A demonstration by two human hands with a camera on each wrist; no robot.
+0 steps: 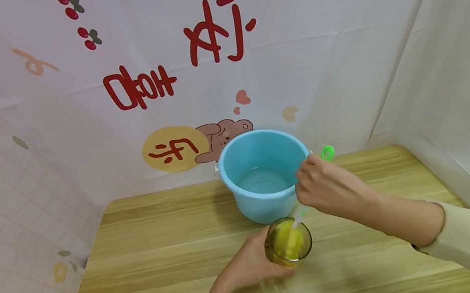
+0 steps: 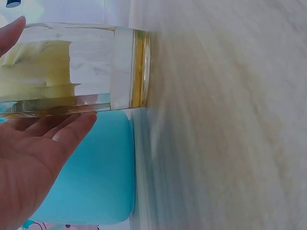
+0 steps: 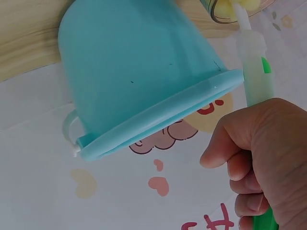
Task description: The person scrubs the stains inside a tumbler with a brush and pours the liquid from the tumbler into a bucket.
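Note:
My left hand (image 1: 254, 260) holds a clear drinking glass (image 2: 93, 67) from the side, thumb on one side and fingers on the other. The glass stands upright, its base right at the tabletop in the left wrist view. Inside it sits the yellow sponge head (image 1: 286, 240) of a cup brush. Above and to the right, my right hand (image 1: 322, 184) grips the brush's white and green handle (image 3: 259, 76), fingers curled round it. The handle's green looped end (image 1: 328, 153) sticks out past the hand. The brush slants down into the glass.
A light blue bucket (image 1: 262, 208) with some water in its bottom stands just behind the glass, near the back of the wooden table (image 1: 165, 258). White printed sheeting (image 1: 334, 76) hangs behind the table and at both sides.

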